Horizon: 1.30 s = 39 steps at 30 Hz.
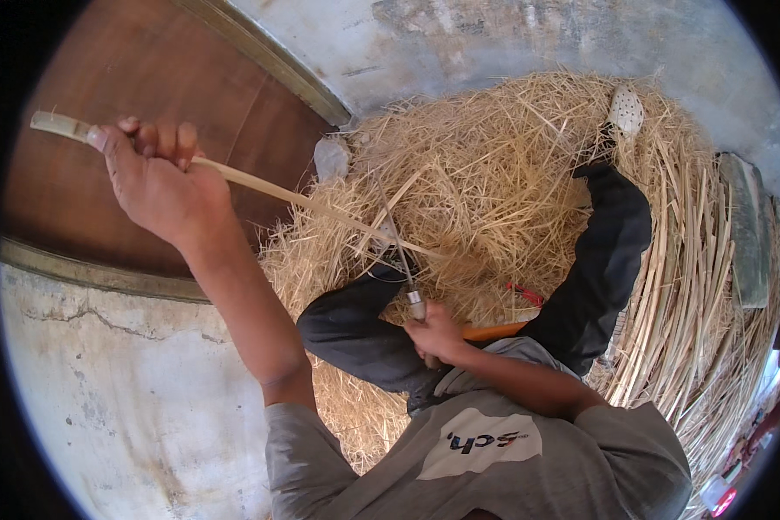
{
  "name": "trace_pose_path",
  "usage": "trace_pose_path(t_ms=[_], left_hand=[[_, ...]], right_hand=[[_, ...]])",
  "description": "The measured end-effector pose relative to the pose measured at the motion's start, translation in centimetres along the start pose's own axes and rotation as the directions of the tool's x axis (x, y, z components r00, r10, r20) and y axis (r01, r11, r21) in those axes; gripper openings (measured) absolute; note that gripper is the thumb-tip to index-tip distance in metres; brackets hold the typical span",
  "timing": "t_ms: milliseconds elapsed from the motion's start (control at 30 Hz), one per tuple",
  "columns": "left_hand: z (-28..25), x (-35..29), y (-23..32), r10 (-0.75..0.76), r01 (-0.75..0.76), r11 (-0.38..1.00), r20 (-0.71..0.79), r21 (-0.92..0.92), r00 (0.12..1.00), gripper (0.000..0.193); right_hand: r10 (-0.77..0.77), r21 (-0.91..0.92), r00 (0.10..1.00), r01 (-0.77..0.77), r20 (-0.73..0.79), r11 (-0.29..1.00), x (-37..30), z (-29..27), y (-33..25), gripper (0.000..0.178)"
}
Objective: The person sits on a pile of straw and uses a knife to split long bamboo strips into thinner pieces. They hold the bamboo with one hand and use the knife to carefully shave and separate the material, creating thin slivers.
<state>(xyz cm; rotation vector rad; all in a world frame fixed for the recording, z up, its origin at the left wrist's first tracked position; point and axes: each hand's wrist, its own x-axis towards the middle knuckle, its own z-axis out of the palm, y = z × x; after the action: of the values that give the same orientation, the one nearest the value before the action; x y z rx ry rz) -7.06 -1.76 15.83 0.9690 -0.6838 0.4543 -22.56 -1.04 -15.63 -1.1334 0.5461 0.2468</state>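
Raised at the upper left, my left hand [166, 186] is closed around a long, pale bamboo strip [273, 191], whose thicker end sticks out past the thumb. The strip slants down to the right, over my bent left leg, and crosses the blade of a knife [397, 227]. My right hand [438, 334] is low in front of my body, wrapped round the knife's wooden handle. From there the thin blade points up and slightly left. Whether the blade touches the strip or only overlaps it in view, I cannot tell.
A deep heap of bamboo shavings [485, 165] lies around my legs. Long split strips [667, 295] lie bundled on the right. A brown panel [165, 95] and grey walls enclose the left and far sides. A small red thing [526, 295] lies between my knees.
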Motion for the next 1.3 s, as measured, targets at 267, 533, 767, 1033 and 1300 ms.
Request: trace_pose_path(t_ms=[267,533,767,1033,1300], left_hand=[[-0.4,0.2,0.2,-0.021,0.024,0.997,0.039,-0.077,0.999,0.030],[-0.9,0.1,-0.3,0.022,-0.021,0.999,0.026,-0.038,0.999,0.029],[-0.6,0.1,0.0,-0.025,0.030,0.994,0.050,-0.102,0.998,0.032],[-0.9,0.2,0.0,0.006,-0.004,0.999,0.036,-0.039,0.999,0.031],[-0.3,-0.3,0.0,-0.018,0.030,0.992,0.097,-0.123,0.995,0.031]], right_hand=[[-0.741,-0.199,0.652,0.714,-0.160,0.671,0.4,2.7,-0.8,0.028],[-0.394,0.040,0.914,0.399,-0.101,0.916,0.5,1.2,0.5,0.019],[-0.525,-0.201,0.826,0.489,-0.208,0.849,2.2,1.1,1.6,0.026],[-0.630,-0.234,0.743,0.586,-0.225,0.776,0.9,1.2,0.7,0.027],[-0.435,-0.428,0.862,0.301,-0.261,0.852,6.2,-1.9,7.2,0.030]])
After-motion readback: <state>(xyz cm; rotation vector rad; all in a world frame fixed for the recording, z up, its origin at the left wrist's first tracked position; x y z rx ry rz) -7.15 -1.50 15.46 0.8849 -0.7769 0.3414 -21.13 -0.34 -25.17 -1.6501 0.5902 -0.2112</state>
